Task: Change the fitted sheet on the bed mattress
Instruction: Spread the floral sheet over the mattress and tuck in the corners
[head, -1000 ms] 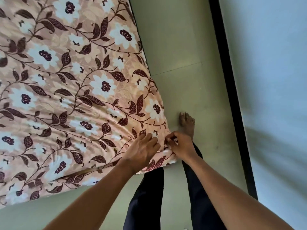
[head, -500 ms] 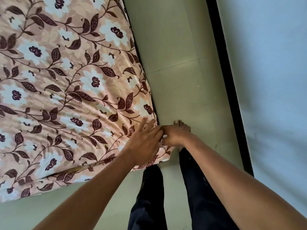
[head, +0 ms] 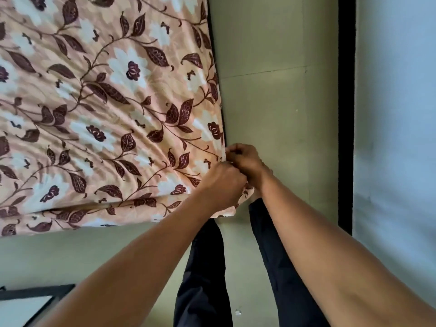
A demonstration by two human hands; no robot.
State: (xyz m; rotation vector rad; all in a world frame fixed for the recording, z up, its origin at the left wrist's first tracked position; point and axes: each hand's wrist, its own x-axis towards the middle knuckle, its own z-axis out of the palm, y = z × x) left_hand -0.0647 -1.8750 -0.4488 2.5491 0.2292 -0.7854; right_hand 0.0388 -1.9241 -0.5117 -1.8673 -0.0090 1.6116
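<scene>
Far left, low: a dark-framed object [head: 35, 294], too cropped to identify. Not part of the work.

Floral fitted sheet [head: 106, 119]: covers the whole top of the mattress, which is hidden under it. The cloth is drawn taut, with creases fanning toward the near right corner. Along the near side the hem sits looser and shows a fold line.

Left hand [head: 221, 185]: on the top face at that corner, back of hand to camera, fingers curled down into a bunch of the cloth.

Right hand [head: 245, 161]: touching the left one, just over the corner's edge, fingers and thumb curled in a pinch on the sheet's edge. Neither hand is spread at all.

Judgement: the step is working the elastic corner. Whether it is coming off or being seated cannot be told from this view. Either way:
- The left hand should anchor the top cloth.
- The right should hook the elastic pocket itself, not just the surface fabric.
- Pull along the corner's diagonal, in line with the creases. A sideways tug would likely fight the elastic and strain the seam.
- If the pocket binds, lift the mattress corner a little.

Right of the hands: dark trouser legs [head: 203, 279] stand on the greenish floor [head: 271, 102], in the gap between the bed and the black strip [head: 346, 114] at the foot of the pale wall [head: 396, 114]. Room looks tight, so stand square to the corner, feet clear of loose cloth.
</scene>
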